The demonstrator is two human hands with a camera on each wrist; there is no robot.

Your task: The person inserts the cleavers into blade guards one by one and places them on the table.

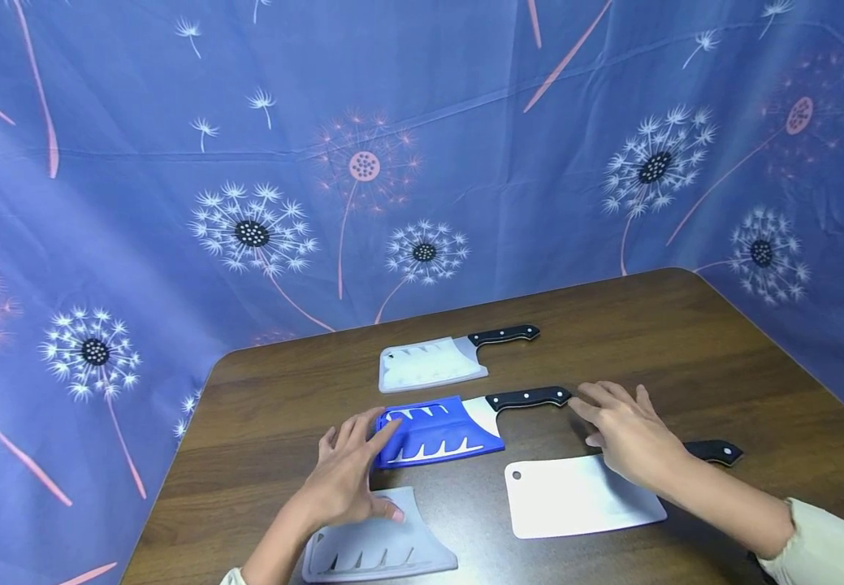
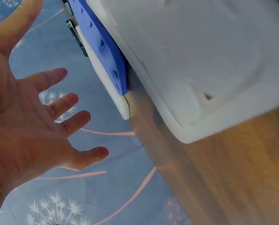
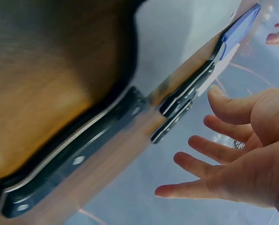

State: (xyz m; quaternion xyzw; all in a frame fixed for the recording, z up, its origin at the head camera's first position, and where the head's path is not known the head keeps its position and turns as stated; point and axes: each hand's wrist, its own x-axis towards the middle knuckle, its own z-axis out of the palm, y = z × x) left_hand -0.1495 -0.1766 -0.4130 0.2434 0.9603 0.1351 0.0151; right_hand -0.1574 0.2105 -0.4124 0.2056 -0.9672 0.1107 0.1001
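My left hand (image 1: 344, 479) is spread over the table with its fingers apart and nothing in them. It hovers by the left end of a blue blade cover (image 1: 439, 433), which sits on a black-handled cleaver (image 1: 527, 397). Below that hand lies a loose whitish blade cover (image 1: 385, 544). My right hand (image 1: 629, 435), also holding nothing, has its fingertips near the end of that cleaver's handle. A bare cleaver (image 1: 575, 496) lies under the right wrist, its black handle (image 3: 74, 159) partly hidden by the arm in the head view.
Farther back lies another cleaver in a whitish cover (image 1: 432, 363), its black handle pointing right. All rest on a brown wooden table (image 1: 290, 382) with rounded back corners. A blue dandelion-print cloth (image 1: 465, 146) hangs behind and around it.
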